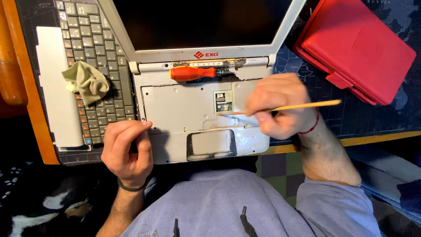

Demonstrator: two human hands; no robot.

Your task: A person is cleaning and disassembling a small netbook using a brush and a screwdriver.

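Head view: right hand (278, 105) grip pinches a thin wooden stick (298, 106) over the white laptop (175, 103); left hand (127, 151) curled closed.

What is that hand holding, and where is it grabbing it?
The right hand pinches a thin wooden stick around its middle. The left hand holds nothing, resting on the laptop.

Dark laptop screen (201, 22) top centre, white-framed.

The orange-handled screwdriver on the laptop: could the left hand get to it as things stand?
Probably yes. The left hand rests at the laptop's front left corner, and the bare panel between it and the screwdriver looks unobstructed; the right hand, holding a thin wooden stick, is off to the side.
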